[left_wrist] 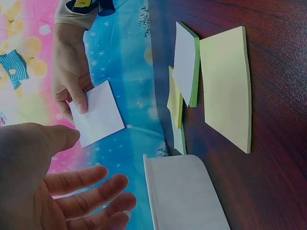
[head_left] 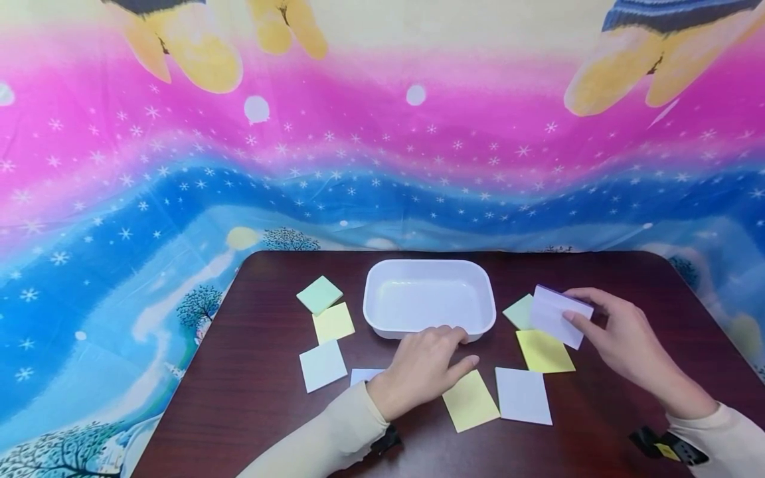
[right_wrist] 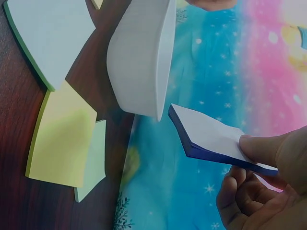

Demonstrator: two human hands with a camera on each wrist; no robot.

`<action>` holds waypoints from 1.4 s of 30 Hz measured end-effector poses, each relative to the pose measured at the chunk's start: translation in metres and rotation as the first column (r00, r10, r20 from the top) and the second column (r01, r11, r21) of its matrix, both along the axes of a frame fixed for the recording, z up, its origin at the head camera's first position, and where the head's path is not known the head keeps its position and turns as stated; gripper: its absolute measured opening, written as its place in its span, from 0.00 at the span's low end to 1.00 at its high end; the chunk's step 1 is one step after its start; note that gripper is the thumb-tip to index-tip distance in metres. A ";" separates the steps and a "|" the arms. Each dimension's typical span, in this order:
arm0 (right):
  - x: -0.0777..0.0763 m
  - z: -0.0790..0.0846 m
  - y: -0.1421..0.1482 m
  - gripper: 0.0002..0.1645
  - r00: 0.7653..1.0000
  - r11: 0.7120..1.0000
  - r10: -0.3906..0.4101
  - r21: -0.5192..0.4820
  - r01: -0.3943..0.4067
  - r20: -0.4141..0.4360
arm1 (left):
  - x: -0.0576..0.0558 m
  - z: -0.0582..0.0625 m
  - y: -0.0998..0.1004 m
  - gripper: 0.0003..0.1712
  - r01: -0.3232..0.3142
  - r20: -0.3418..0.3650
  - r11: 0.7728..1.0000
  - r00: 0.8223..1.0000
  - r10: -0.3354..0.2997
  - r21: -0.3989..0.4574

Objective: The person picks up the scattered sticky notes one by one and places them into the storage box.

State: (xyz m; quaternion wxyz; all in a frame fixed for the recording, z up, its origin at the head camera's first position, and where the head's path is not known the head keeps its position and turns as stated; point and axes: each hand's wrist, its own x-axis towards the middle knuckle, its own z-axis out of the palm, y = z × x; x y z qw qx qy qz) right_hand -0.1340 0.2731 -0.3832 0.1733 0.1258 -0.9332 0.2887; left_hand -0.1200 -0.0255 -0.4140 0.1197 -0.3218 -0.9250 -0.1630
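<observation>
My right hand (head_left: pixel 627 338) pinches a pad of sticky notes (head_left: pixel 556 315) between thumb and fingers, above the table's right side. The pad has a pale lavender face; its edge looks dark purple-blue in the right wrist view (right_wrist: pixel 211 136). Below it lie a pale green pad (head_left: pixel 517 312), partly covered from view, and a yellow pad (head_left: pixel 545 353). My left hand (head_left: pixel 421 368) hovers near the front of a white plastic basin (head_left: pixel 382 325), fingers loosely spread and holding nothing. A pale yellow pad (head_left: pixel 471 403) and a white-faced pad (head_left: pixel 524 396) lie to its right.
Left of the basin lie a light green pad (head_left: pixel 319 295), a yellow pad (head_left: pixel 333 323) and a pale blue-white pad (head_left: pixel 323 366). A bluish pad (head_left: pixel 363 376) is partly hidden by my left hand. The dark wooden table (head_left: pixel 239 411) meets a patterned cloth (head_left: pixel 382 179) behind.
</observation>
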 end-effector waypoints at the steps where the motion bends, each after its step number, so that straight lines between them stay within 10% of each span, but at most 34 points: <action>1: 0.000 0.000 -0.001 0.19 1.000 1.000 0.002 0.000 -0.002 -0.002 | 0.000 0.000 0.000 0.19 -0.001 0.000 1.000 1.000 0.001 0.002; 42: 0.013 -0.013 -0.032 0.18 0.995 0.994 0.100 -0.041 -0.100 0.013 | -0.001 -0.010 -0.021 0.16 -0.088 0.008 0.996 0.996 0.088 0.018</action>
